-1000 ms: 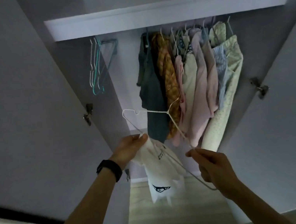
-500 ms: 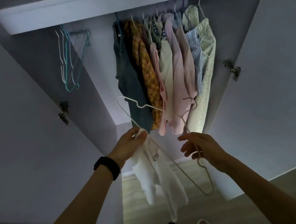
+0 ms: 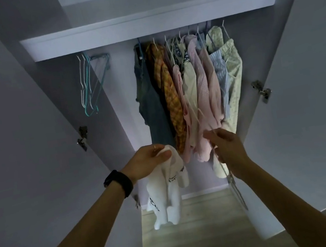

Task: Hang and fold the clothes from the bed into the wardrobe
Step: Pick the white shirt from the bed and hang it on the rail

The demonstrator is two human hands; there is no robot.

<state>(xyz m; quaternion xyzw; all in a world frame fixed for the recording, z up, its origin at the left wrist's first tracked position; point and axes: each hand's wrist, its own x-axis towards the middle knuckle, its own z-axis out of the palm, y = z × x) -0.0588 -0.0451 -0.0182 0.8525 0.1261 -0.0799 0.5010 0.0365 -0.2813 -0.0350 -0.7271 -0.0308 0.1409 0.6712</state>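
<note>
Limp white shirt (image 3: 168,188), thin wire hanger (image 3: 224,170)

Crumpled white garment (image 3: 166,189) with black print, dangling before open wardrobe (image 3: 151,27), thin hanger (image 3: 235,188) alongside

Both bare forearms stretching forward and upward side by side, left grip (image 3: 150,159) pinching a white garment (image 3: 168,188), right grip (image 3: 225,147) curling round a thin wire hanger (image 3: 238,192)
</note>
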